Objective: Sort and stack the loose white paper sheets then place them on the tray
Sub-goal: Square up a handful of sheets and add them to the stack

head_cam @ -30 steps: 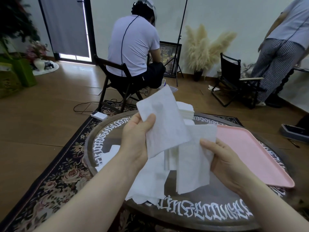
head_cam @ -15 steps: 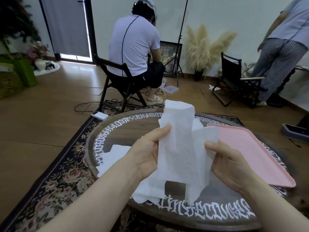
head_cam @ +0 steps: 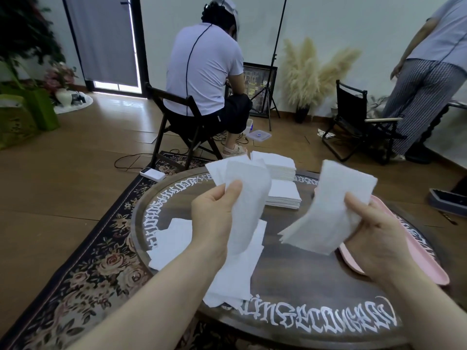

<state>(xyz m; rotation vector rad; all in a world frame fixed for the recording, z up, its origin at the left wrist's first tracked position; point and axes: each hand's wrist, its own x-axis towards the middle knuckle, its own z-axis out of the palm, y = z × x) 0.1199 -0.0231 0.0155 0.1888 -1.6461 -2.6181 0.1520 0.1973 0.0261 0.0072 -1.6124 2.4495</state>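
Sheets: left hand (head_cam: 214, 218) fingers pinch one sheet (head_cam: 246, 208), hanging long axis twelve-to-six; right hand (head_cam: 374, 236) grips another sheet (head_cam: 331, 210). Stacked pile (head_cam: 283, 195) lies at twelve between them; tray (head_cam: 394, 271) at three, nearer the right hand.

between my two raised hands i see a bare stretch of the round dark wooden table with white lettering (head_cam: 298, 269), wide enough to pass a hand down the middle. to the left, a loose heap of white paper sheets (head_cam: 177, 238) covers the near-left part of the top. at the far edge two neat stacks of white sheets (head_cam: 283, 193) block the way forward. on the right, the flat pink plastic tray (head_cam: 394, 263) lies along the table edge, partly hidden behind my right hand (head_cam: 379, 238) and its sheet. my left hand (head_cam: 214, 221) hangs its own sheet over the heap.
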